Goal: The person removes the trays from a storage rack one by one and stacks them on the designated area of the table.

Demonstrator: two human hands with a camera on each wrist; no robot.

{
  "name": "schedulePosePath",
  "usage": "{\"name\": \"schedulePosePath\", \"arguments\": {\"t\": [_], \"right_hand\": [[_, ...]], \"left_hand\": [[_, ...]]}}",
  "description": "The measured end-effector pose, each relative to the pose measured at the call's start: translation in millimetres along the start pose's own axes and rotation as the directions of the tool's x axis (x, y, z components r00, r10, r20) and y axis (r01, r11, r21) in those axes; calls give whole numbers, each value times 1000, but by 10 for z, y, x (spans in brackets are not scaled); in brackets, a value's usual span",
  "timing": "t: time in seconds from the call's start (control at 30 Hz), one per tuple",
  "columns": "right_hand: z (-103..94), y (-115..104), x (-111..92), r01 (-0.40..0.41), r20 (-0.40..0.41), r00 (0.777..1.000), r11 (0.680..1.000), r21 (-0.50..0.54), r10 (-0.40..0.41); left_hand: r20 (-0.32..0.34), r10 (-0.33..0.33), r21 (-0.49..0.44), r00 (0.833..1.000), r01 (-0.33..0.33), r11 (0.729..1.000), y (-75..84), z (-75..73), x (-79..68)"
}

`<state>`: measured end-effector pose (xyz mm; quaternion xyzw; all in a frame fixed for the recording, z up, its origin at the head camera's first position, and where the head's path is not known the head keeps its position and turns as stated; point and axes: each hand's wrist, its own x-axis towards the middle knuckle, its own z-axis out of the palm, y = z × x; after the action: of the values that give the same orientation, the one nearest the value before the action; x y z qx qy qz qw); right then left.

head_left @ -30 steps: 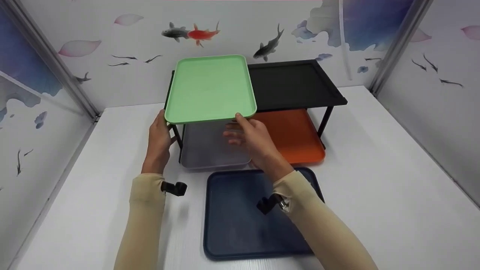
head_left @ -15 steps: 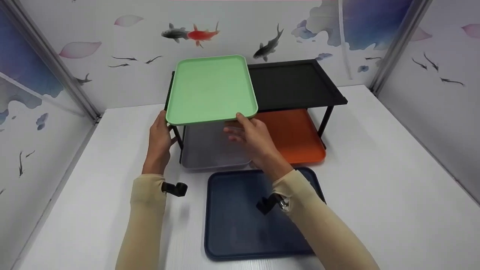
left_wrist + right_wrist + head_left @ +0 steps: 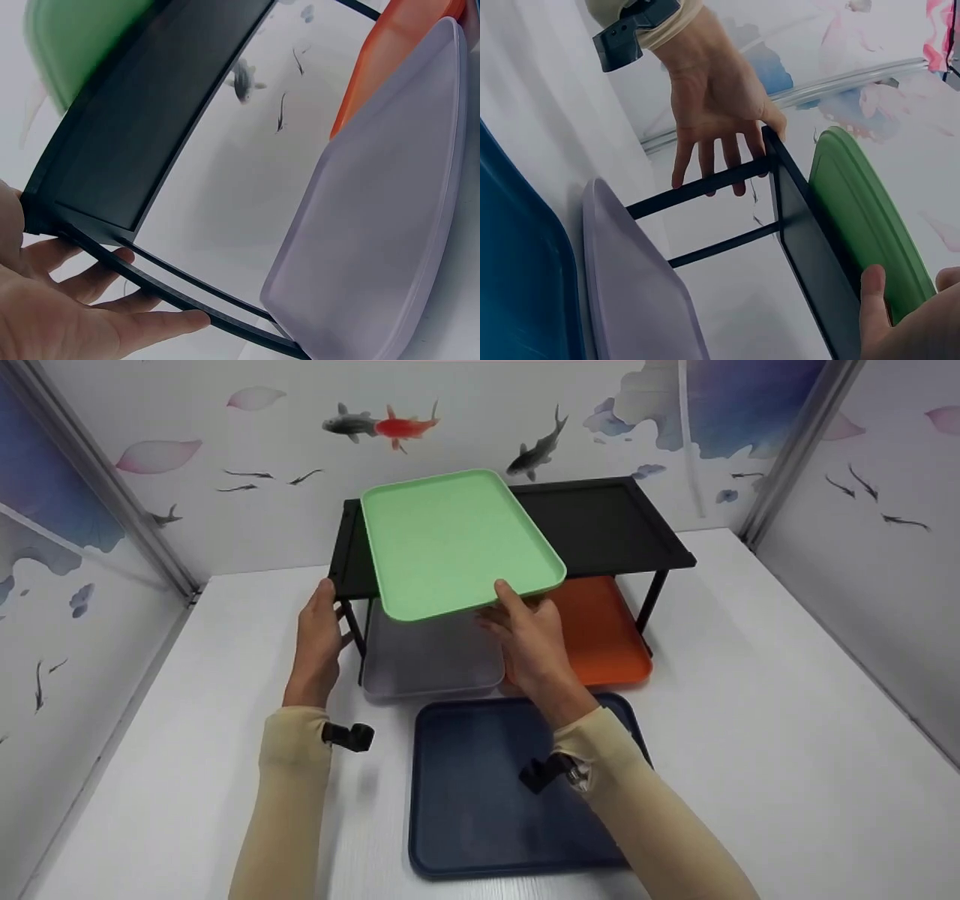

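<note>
A light green tray (image 3: 457, 540) is held at a slant over the left part of a black rack (image 3: 607, 525). My right hand (image 3: 536, 652) grips its near edge, thumb on top and the other fingers underneath. My left hand (image 3: 316, 641) is at the rack's front left corner. The left wrist view has the fingers of that hand (image 3: 67, 315) reaching behind the black leg (image 3: 172, 292); in the right wrist view its thumb lies against the top's edge. Whether the green tray touches the rack top is hard to tell.
Beneath the rack top lie a grey-purple tray (image 3: 431, 660) at left and an orange tray (image 3: 600, 637) at right. A dark blue tray (image 3: 480, 787) lies on the white table (image 3: 750, 720) in front. Walls with painted fish enclose the table's back and sides.
Over the last half second the green tray has slid right and turned, with my right hand moving along. The rack's left end is now uncovered. My left hand stays at the corner.
</note>
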<state>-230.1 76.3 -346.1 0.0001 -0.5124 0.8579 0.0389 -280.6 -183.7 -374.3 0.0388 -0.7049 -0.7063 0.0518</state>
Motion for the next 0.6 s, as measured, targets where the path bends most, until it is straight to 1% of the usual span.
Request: {"name": "schedulePosePath", "arguments": {"t": [0.2, 0.4, 0.6], "right_hand": [[0, -24, 1, 4, -46, 999, 999, 38, -2], [9, -58, -31, -18, -20, 1000, 995, 96, 20], [-27, -73, -65, -25, -1, 1000, 995, 91, 25]], "left_hand": [[-3, -3, 19, 1000, 3, 1000, 13, -7, 6], [-3, 6, 15, 1000, -6, 1000, 14, -17, 14], [1, 11, -6, 1000, -11, 1000, 5, -11, 3]]}}
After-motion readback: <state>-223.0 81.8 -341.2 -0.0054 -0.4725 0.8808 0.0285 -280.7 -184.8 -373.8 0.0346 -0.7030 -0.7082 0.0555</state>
